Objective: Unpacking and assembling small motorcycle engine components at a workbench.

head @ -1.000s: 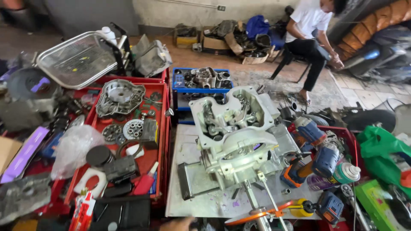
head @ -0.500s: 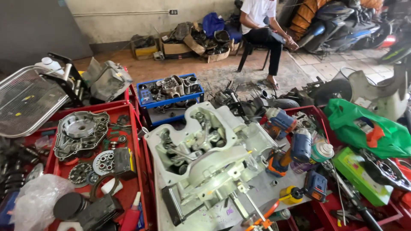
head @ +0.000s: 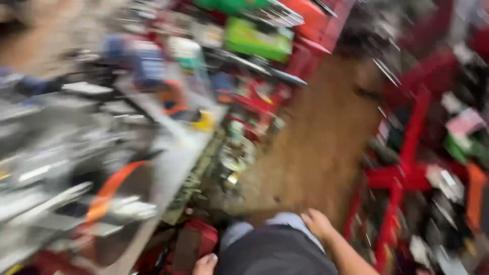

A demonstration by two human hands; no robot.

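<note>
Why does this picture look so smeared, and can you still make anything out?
Head view: heavy motion blur streaks everything, so edges and small parts dissolve; only colour patches read, like an orange strap, red frames and brown floor; the right hand resting on the knee is somewhat clearer.

A bare brown floor point(head: 316, 153) is seen between a grey worktop point(head: 173, 158) on one side and red racks point(head: 407, 168) on the other; blurred tools are spread on the worktop.
</note>
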